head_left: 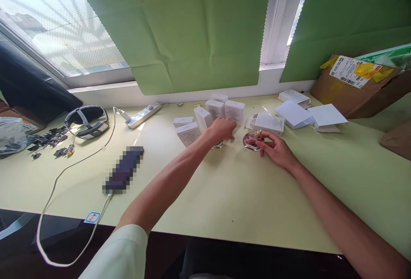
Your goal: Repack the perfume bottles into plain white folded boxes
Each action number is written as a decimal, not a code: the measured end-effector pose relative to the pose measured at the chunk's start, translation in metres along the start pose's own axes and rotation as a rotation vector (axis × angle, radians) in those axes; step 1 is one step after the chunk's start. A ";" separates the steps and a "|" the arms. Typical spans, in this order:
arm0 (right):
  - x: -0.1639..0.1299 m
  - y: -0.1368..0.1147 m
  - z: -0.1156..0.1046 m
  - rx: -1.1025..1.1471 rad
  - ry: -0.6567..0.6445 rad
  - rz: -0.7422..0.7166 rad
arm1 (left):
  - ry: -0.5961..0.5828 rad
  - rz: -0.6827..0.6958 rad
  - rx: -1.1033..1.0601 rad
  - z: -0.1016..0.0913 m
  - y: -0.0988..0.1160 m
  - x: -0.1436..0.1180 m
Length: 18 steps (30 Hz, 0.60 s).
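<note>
Resting fingers on a glass bottle (252, 140), the right hand (278, 150) lies on the table.

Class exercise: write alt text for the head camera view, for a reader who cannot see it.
A person's left hand reaches among small white boxes on a pale yellow-green table, while the right hand touches a round glass bottle beside it. A power strip, a white cable and a headset lie to the left.

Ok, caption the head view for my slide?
Left hand reaches among small white boxes; right hand touches a round glass bottle on the table.
</note>
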State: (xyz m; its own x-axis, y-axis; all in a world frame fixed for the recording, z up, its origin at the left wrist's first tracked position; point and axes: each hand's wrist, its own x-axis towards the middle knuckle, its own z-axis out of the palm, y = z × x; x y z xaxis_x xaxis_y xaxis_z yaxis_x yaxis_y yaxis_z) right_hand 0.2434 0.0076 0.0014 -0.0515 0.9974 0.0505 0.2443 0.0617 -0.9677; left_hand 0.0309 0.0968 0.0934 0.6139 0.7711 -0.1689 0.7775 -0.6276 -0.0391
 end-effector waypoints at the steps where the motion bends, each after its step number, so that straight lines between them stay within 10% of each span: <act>1: -0.001 0.000 0.001 -0.001 -0.013 0.001 | 0.019 0.002 -0.017 -0.003 0.001 -0.003; 18: -0.010 -0.006 0.013 -0.131 -0.116 -0.074 | 0.400 0.153 -0.815 0.004 0.025 -0.042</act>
State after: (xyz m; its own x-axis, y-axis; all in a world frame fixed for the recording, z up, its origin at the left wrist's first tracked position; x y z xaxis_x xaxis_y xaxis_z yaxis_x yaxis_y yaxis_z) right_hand 0.2301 -0.0027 0.0036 -0.1838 0.9793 0.0843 0.3589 0.1467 -0.9218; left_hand 0.0236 0.0483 0.0960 0.6018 0.7605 0.2439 0.4463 -0.5734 0.6871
